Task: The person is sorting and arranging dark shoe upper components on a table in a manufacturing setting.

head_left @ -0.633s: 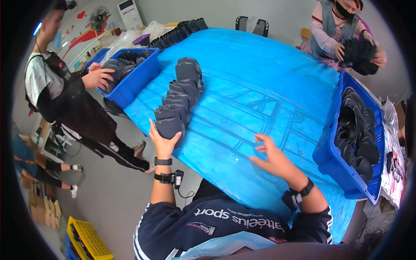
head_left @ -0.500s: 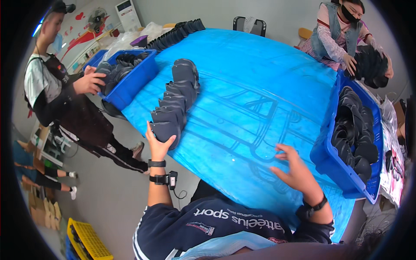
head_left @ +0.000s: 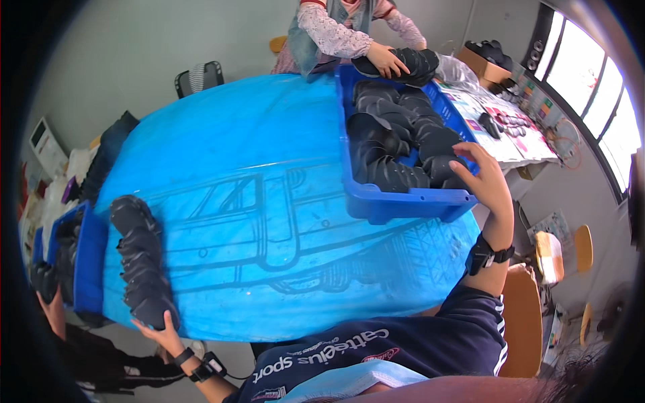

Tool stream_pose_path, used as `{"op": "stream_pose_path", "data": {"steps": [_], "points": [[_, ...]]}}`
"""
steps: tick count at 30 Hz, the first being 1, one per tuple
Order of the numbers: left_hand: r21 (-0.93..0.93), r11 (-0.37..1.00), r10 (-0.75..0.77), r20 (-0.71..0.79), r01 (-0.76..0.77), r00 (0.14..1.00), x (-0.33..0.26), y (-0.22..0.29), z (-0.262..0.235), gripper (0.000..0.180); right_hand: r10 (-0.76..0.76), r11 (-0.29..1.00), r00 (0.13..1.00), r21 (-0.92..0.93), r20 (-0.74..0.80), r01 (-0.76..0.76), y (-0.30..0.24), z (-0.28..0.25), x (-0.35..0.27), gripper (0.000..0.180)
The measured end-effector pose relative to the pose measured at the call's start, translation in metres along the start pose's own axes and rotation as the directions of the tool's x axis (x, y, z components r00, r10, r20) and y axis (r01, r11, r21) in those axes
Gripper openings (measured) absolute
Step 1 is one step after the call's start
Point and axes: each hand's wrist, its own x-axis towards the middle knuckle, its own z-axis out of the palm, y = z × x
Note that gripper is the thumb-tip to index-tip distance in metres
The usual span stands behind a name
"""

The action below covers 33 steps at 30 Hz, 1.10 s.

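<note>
A row of overlapping black pieces shaped like shoe soles (head_left: 144,262) stands on the blue-covered table at my left. My left hand (head_left: 163,332) grips its near end, with the thumb and fingers on either side. At the right, a blue plastic bin (head_left: 410,205) holds several rows of similar black soles (head_left: 390,134). Over the bin's near right corner hovers my right hand (head_left: 480,178), its fingers apart and slightly bent above the nearest soles. Nothing shows in it, and I cannot tell whether the fingertips touch them.
Across the bin, a person's hands (head_left: 390,60) hold a bundle of black soles over its far edge. Another blue bin (head_left: 91,262) stands at the left, with a co-worker's hand (head_left: 54,312) beside it. A patterned side table (head_left: 497,144) and a chair (head_left: 524,322) are at the right.
The view has swung to the right. My right hand has moved from above the table to the right bin. My left hand stays at the near end of the row.
</note>
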Motion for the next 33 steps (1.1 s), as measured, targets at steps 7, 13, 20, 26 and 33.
{"op": "stream_pose_path", "data": {"steps": [7,13,20,26,33], "points": [[0.074,0.997,-0.01,-0.091,0.017,0.996,0.004,0.024,0.0,0.084,0.116,0.962,0.903,-0.274,0.414,0.002,0.032,0.019,0.028,0.035],[-0.016,1.0,-0.014,-0.222,0.011,0.975,0.002,0.047,-0.01,0.069,0.575,0.749,0.676,-0.628,0.46,-0.21,0.117,0.021,0.065,0.057],[-0.04,0.999,-0.011,-0.276,0.0,0.961,0.005,0.041,-0.009,0.063,0.452,0.872,0.649,-0.456,0.612,-0.177,0.171,0.044,0.067,0.077],[-0.041,0.998,0.033,-0.263,-0.045,0.964,0.004,0.042,0.001,0.059,0.3,0.919,0.703,-0.392,0.645,-0.032,0.173,0.055,0.065,0.074],[-0.062,0.998,0.01,-0.27,-0.028,0.963,0.001,0.041,0.007,0.059,0.057,0.912,0.758,-0.343,0.65,0.226,0.201,0.056,0.069,0.061]]}}
